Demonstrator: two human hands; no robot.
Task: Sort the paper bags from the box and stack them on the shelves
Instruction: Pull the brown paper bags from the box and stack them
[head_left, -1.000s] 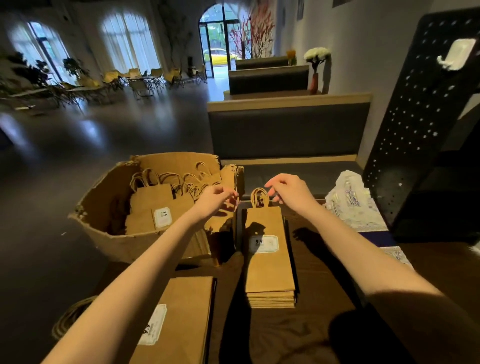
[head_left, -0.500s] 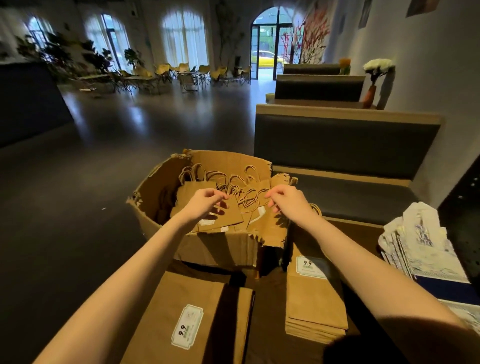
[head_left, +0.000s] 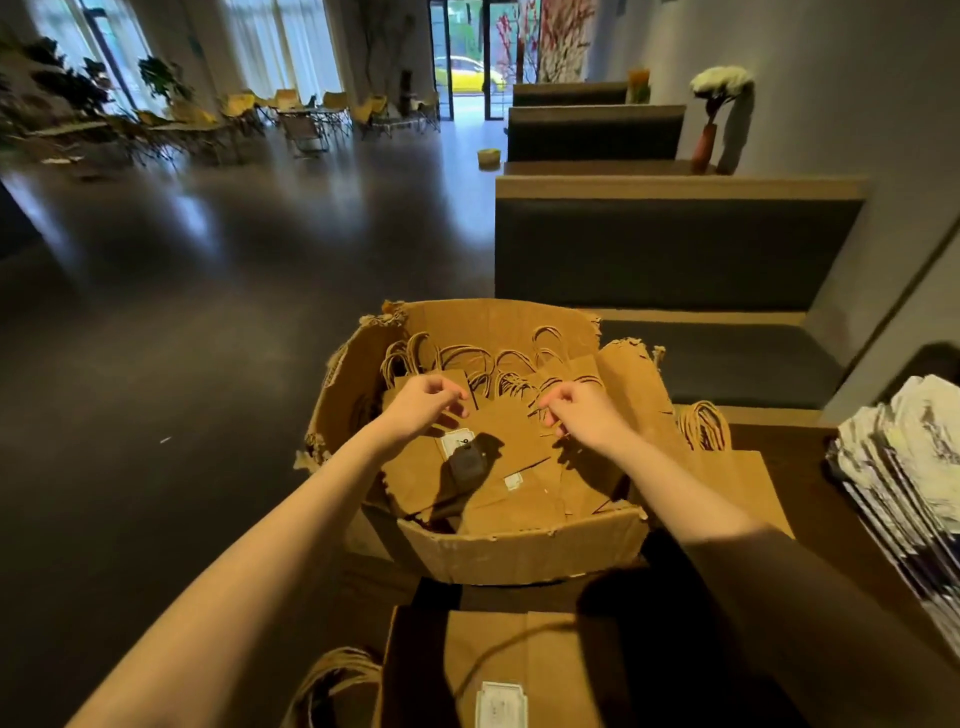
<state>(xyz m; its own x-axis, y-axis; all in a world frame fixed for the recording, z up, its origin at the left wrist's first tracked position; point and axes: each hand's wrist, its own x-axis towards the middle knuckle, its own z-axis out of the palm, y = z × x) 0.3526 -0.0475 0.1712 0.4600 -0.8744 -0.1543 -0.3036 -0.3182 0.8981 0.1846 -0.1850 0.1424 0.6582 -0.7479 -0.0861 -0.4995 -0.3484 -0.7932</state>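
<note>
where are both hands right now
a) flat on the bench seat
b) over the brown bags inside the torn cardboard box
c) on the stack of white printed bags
b: the left hand and the right hand both reach into the cardboard box, fingers curled at the top edges of the brown paper bags.

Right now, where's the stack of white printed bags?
In the head view, the stack of white printed bags sits at the far right edge on the dark table, right of the torn cardboard box.

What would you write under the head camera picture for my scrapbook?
Both hands, left and right, reach into a torn cardboard box full of brown paper bags.
</note>
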